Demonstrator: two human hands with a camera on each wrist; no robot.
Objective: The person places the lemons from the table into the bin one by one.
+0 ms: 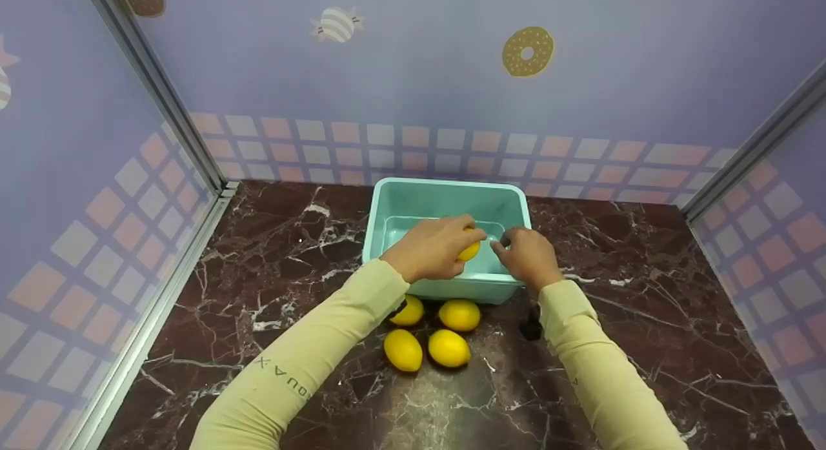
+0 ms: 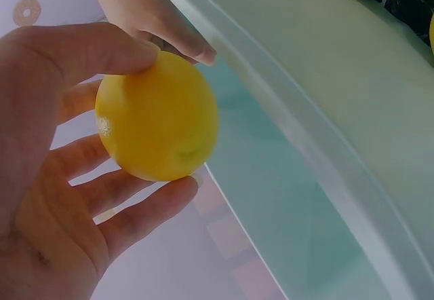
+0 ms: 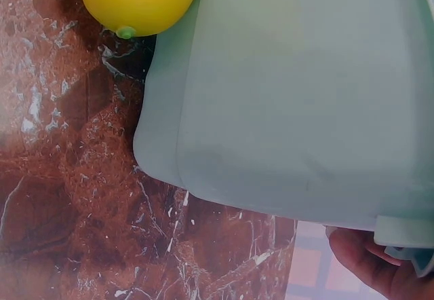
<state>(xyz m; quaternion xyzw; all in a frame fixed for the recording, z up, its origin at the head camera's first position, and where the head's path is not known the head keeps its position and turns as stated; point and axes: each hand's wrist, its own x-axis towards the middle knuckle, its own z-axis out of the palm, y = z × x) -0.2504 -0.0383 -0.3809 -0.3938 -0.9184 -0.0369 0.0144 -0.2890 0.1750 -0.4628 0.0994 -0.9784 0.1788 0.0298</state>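
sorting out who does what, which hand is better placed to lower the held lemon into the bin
Probably the left. The left hand already grips the lemon above the bin, while the right hand is at the bin's right side without a lemon.

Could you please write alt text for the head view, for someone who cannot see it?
A person's left hand holds a lemon over an open teal bin; the right hand is at its right side. Four more lemons lie in front on a dark marbled tabletop.
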